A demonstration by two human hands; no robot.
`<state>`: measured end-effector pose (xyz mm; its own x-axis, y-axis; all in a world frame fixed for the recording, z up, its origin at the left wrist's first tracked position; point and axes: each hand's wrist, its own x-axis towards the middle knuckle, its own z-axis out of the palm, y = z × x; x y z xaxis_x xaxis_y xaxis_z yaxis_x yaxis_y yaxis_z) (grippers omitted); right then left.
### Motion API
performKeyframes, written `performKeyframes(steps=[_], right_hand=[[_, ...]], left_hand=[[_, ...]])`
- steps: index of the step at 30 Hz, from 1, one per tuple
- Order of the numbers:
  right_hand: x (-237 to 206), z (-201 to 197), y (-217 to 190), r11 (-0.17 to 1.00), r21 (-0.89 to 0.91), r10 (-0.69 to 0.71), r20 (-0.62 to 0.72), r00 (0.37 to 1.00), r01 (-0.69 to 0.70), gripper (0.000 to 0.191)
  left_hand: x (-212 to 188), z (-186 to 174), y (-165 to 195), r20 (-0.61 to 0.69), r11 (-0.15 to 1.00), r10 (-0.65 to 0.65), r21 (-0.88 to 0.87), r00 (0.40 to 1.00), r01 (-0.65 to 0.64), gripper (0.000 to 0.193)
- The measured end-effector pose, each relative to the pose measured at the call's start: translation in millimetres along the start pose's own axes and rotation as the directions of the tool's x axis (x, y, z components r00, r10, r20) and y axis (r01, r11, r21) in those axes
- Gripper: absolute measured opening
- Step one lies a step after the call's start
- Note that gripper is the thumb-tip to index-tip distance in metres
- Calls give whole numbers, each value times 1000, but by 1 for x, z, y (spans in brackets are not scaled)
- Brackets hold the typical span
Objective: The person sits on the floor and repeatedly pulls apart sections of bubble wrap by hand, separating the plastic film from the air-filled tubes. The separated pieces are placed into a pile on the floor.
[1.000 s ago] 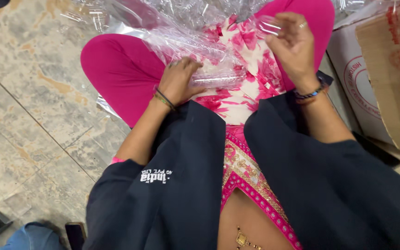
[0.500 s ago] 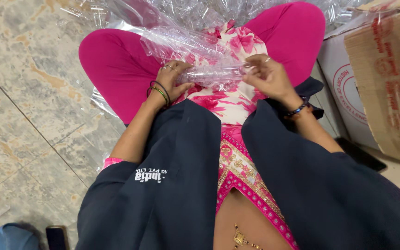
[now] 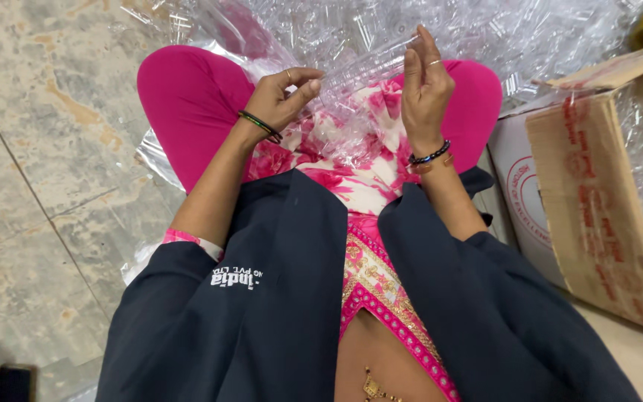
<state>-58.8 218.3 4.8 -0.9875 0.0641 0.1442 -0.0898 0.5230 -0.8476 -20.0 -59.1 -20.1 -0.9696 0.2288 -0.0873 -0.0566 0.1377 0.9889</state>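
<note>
Clear tube [image 3: 366,68] held between both hands above the lap.
Left hand [image 3: 284,97] pinches one end, right hand [image 3: 424,89] braces the other with fingers nearly straight — I judge this light hold could let it slip into the pile [image 3: 485,37].

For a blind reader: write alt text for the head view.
Two raised hands, left hand and right hand, hold a clear plastic piece between them over a seated lap, with a clear plastic heap ahead and a cardboard box at right.

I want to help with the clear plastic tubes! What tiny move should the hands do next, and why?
Probably slide the two hands closer so the pieces nest. The left hand and the right hand both pinch the row of clear plastic tubes, lifted above the lap, with the ends seemingly not yet pushed fully together.
</note>
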Motion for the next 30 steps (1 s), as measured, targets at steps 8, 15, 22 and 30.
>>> performKeyframes(steps=[8, 15, 22, 30], right_hand=[[-5, -18, 9, 855, -131, -503, 20, 864, 502, 78], [-8, -8, 8, 931, -94, -361, -68, 930, 354, 70], [-12, -7, 0, 860, -310, -428, -8, 904, 405, 98], [-14, 0, -4, 835, -241, -505, 24, 863, 495, 126]], left_hand=[[12, 16, 8, 52, 985, -154, -75, 987, 158, 50], [27, 21, -7, -55, 1000, -26, -15, 998, 25, 70], [35, 15, 1, -139, 997, -72, -15, 988, 70, 80], [35, 12, 25, -122, 992, -122, -41, 985, 118, 97]])
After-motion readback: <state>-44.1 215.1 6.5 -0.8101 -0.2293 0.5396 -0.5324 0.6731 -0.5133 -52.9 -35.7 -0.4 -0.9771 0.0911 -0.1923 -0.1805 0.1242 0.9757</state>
